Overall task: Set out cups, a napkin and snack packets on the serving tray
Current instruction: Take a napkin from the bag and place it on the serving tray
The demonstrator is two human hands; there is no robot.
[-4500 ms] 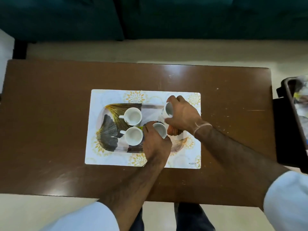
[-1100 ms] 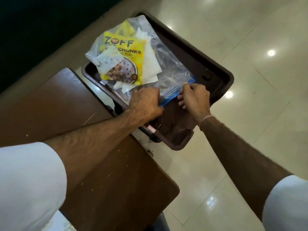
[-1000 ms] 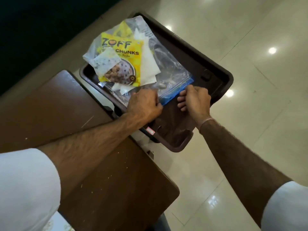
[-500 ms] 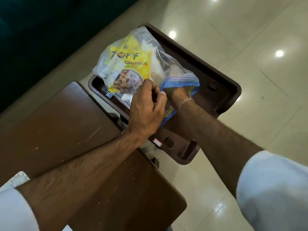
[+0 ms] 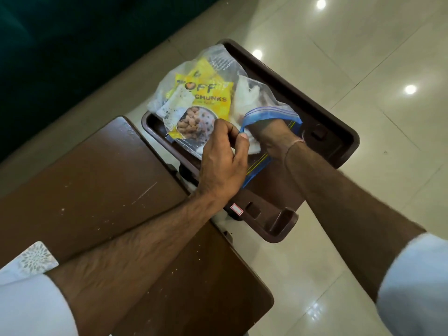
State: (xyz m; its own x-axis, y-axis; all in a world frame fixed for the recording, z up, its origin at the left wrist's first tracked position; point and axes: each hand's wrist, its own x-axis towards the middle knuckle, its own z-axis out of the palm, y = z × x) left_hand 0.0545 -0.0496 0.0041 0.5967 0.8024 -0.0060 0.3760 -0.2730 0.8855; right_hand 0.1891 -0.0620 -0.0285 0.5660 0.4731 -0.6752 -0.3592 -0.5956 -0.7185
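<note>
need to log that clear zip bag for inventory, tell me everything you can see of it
The zip bag is clear, crinkled plastic with a blue zip strip along its mouth, now open. It lies on a dark brown plastic tray beside the wooden table. Inside show a yellow snack packet printed "CHUNKS" and white paper pieces. The left hand pinches the mouth's edge; the right hand reaches inside.
</note>
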